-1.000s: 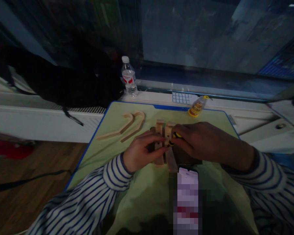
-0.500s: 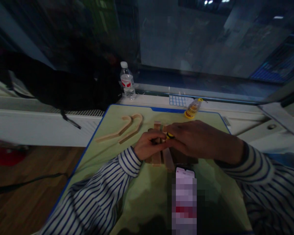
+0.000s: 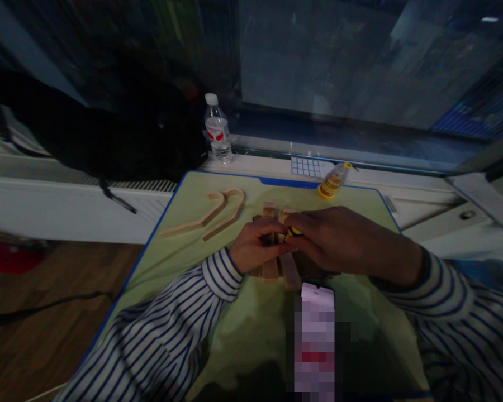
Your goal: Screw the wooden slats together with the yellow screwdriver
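Since the left hand (image 3: 254, 245) shifted rightward, it perhaps touches the yellow tool (image 3: 294, 230).

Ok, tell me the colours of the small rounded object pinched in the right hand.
Yellow and black where the small rounded object shows, in the head view.

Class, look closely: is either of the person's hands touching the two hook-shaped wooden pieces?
No, the hook-shaped wooden pieces lie on the green tabletop, apart from the left hand and the right hand.
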### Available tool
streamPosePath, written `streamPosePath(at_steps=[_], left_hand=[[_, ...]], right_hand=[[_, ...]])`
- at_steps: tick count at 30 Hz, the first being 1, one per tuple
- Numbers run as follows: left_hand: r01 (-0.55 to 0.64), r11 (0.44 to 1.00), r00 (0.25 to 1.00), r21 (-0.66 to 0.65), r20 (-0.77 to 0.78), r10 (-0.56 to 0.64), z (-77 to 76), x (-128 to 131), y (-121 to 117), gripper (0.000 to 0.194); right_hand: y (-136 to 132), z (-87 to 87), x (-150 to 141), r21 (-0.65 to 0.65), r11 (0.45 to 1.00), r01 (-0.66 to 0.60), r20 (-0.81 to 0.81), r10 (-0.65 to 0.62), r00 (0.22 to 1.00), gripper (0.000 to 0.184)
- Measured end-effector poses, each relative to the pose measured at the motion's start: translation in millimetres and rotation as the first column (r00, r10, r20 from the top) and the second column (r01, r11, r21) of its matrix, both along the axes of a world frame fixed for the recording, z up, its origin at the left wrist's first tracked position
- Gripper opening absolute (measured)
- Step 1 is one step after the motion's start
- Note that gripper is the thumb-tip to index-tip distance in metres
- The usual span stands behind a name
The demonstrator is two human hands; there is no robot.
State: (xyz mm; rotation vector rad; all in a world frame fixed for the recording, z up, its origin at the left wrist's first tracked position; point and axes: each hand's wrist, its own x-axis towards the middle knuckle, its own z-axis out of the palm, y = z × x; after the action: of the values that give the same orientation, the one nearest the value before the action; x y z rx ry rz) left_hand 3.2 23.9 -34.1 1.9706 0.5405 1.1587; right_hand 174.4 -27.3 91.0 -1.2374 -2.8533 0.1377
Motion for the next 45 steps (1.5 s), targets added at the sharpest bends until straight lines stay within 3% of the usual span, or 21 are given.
streamPosePath(at_steps=[8,15,32,38,45], left_hand=[[0.012,0.999,0.999,-0.046,0.045,-0.01,2.6,1.4,-2.3,0.018],[0.035,0.993,0.999,-0.115,0.0,-0.035,8.2,0.9,-3.2,0.016],[0.158,0.987,0.987,0.006,0.012,-0.158,1.4,-0.7,2.4,0.02],[0.056,0.998,0.997,0.01,-0.062,-0.055,6.5,-1.0,2.2,0.027],[0.012,0.994,0.986,-0.108,-0.165,-0.03,12.0,-1.1,1.7,0.022]], right_hand=[[-1.4,-2.1,1.3,-0.04,0.999,0.027,-0.048,-0.029,0.998,0.045],[-4.7,-4.4,1.2,-0.002,0.999,0.053,-0.037,-0.053,0.998,0.04],[-15.8,-15.0,-7.3,0.114,0.961,0.252,-0.02,-0.251,0.968,0.033],[-12.0,-7.2,-7.4,0.089,0.965,0.247,0.059,-0.253,0.966,0.037],[-6.8,-0.6,-10.4,0.138,0.958,0.252,0.143,-0.271,0.952,0.042]])
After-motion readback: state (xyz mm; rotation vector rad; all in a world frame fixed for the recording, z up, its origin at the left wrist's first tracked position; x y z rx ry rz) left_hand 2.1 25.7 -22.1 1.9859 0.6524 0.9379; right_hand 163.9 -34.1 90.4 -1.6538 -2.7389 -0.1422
